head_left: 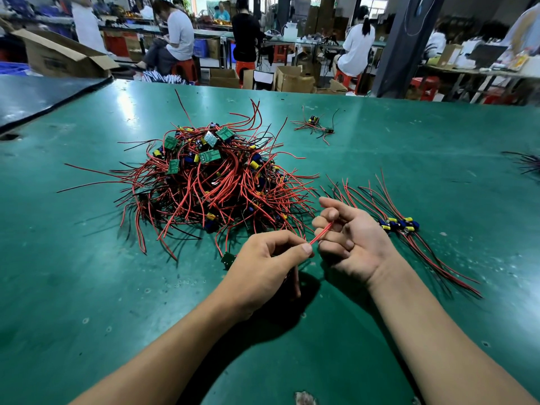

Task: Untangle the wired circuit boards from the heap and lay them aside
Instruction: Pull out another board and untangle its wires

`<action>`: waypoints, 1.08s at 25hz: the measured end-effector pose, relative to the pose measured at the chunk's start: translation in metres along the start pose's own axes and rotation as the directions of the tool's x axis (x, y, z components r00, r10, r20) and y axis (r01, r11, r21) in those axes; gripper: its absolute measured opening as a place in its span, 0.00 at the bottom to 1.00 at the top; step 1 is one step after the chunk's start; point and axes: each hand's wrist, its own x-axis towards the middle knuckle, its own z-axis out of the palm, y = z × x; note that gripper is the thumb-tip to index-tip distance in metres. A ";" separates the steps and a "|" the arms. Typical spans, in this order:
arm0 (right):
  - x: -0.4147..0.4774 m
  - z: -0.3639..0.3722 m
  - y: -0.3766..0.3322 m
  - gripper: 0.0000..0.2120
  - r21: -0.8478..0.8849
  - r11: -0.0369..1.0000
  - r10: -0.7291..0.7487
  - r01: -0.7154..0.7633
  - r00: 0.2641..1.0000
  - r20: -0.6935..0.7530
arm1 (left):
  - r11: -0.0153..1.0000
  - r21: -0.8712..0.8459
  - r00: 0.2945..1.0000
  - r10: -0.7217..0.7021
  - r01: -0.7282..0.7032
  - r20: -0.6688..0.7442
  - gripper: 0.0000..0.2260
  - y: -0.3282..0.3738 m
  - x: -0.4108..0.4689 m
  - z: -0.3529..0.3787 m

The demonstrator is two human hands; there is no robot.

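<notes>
Heap point(210, 182) sits left-centre on the desk point(87, 287). One board point(227, 260) peeks out beside my left hand point(263, 267), whose fingers pinch its red wire point(321, 232). Right hand point(350, 241) fingers curl round the free end. Risk: strands snagged in the heap drag it if I yank. Sorted row point(400, 225) lies right.

Bright overhead light, glare on the green table point(87, 287), wide-angle bending at edges.
</notes>
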 end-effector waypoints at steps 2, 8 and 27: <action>0.001 -0.001 0.000 0.15 -0.094 0.994 -0.055 0.047 0.995 -0.083 | 0.999 -0.032 0.999 -0.030 0.029 -0.030 0.07 0.001 0.000 0.000; 0.002 -0.002 0.000 0.36 -0.464 0.859 -0.330 0.215 0.926 -0.182 | 0.895 -0.390 0.969 -0.244 0.215 -0.025 0.21 0.011 0.006 -0.003; 0.000 -0.024 -0.014 0.05 -0.990 0.018 -0.781 0.142 0.620 0.075 | 0.924 0.366 0.967 0.182 -0.107 -0.177 0.05 0.007 -0.001 -0.011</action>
